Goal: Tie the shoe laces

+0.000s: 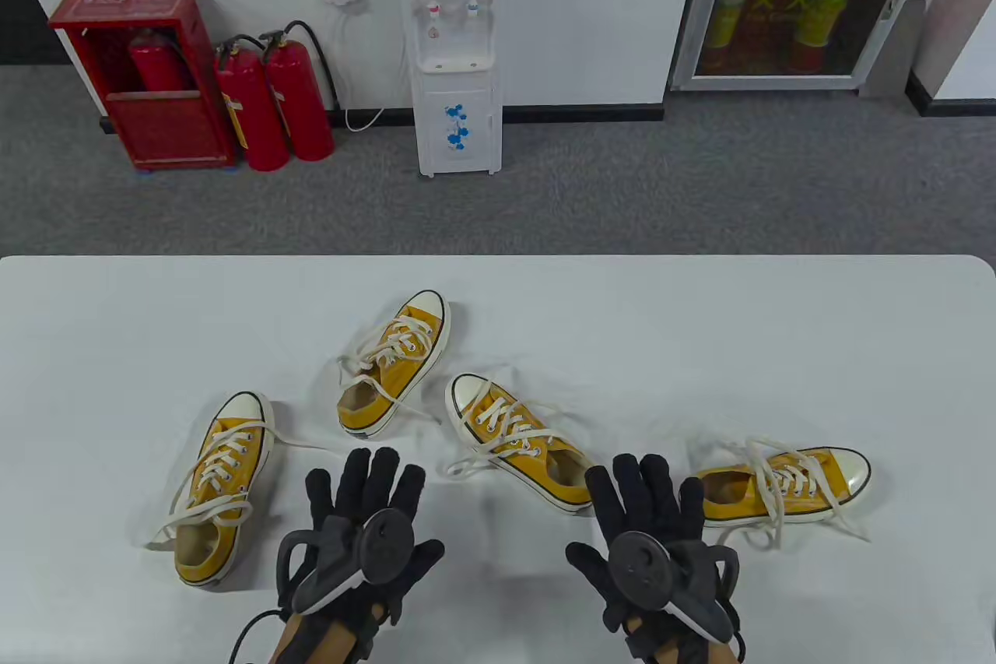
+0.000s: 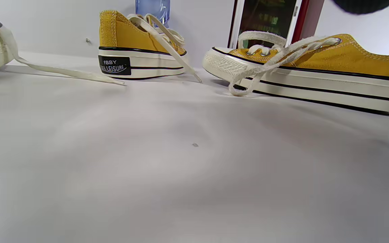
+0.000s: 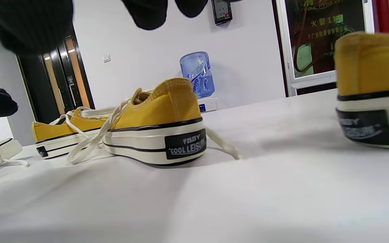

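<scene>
Shoes, four yellow canvas low-tops with white rubber soles and toe caps, lie scattered on the white bench (image 1: 778,321), all with cream laces loose and untied. The far-left shoe (image 1: 218,485) points away, one lace trailing off to its right. The rear shoe (image 1: 397,360) sits farthest back, toe angled away. The middle shoe (image 1: 521,438) lies diagonally with its heel just beside the right hand. The right-hand shoe (image 1: 786,485) lies crosswise, toe to the right, its laces (image 1: 770,493) spilling over both sides.

As a judgement, the shoes look light and would slide on the smooth bench if a lace is tugged, so one may need steadying. The canvas is soft and the sole firm. The flat woven laces are limp and should grip well enough through gloves; the best hold is near the two free ends, close to the top eyelets.

Both hands rest low over the near edge of the bench, fingers spread flat and holding nothing: the left hand (image 1: 366,532) between the far-left and middle shoes, the right hand (image 1: 646,532) between the middle and right-hand shoes. The trailing laces of neighbouring shoes lie near one another and could tangle or be picked up by mistake.

Beyond the bench stand a water dispenser (image 1: 455,49) and red fire extinguishers (image 1: 272,103), well clear.
</scene>
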### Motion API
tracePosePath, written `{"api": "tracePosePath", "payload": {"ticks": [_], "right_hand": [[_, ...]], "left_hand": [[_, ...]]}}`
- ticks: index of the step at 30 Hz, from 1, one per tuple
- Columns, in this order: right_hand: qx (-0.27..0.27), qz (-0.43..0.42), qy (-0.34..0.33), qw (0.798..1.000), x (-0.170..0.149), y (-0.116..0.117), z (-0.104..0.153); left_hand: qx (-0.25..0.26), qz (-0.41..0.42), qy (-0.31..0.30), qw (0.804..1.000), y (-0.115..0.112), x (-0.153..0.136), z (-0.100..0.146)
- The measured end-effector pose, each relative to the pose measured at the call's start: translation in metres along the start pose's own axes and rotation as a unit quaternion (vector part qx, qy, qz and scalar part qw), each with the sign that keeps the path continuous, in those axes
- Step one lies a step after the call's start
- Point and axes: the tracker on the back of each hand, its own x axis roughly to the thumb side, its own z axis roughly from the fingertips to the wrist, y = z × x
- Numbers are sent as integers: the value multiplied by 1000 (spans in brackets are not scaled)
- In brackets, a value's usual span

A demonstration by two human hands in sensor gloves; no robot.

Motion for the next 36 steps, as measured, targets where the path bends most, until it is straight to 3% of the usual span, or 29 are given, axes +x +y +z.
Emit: {"api": "tracePosePath", "payload": {"ticks": [21,31,36], "right_hand": [[-2,20,21,1000,-2,-10,-10],[45,-46,69,996,10,-45,-46],[54,-51,82,994,15,-47,-72]], "left_hand": [[-12,19,0,1000,-3,-3,-2],[-32,30,-9,999,-6,-2,-2],[-31,31,-9,999,-6,-2,-3]]}}
